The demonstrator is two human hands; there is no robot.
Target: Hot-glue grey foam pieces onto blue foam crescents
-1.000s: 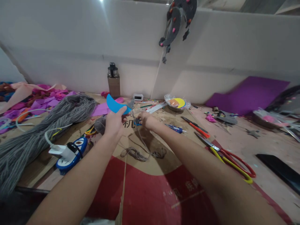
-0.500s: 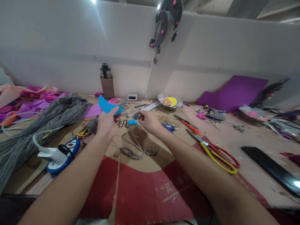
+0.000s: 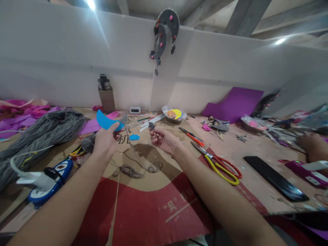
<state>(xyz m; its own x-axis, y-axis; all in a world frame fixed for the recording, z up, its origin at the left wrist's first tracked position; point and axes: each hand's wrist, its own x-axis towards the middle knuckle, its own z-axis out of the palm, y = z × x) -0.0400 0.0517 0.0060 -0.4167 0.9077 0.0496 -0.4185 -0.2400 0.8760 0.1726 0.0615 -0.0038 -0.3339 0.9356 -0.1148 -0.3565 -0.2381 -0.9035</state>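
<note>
Left hand (image 3: pixel 106 141): thumb and fingers clamped on blue crescent (image 3: pixel 104 121)
Right hand (image 3: pixel 163 139): fingertips pinching small grey piece (image 3: pixel 151 126)
Blue cut-out (image 3: pixel 134 137): on cardboard (image 3: pixel 138 212) — between both hands
Grey cord (image 3: pixel 132 172): looped — near side of both hands

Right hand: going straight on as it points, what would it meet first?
Probably the white sticks, just past the small grey piece the right hand holds; depth is unclear, so it could pass above them.
</note>
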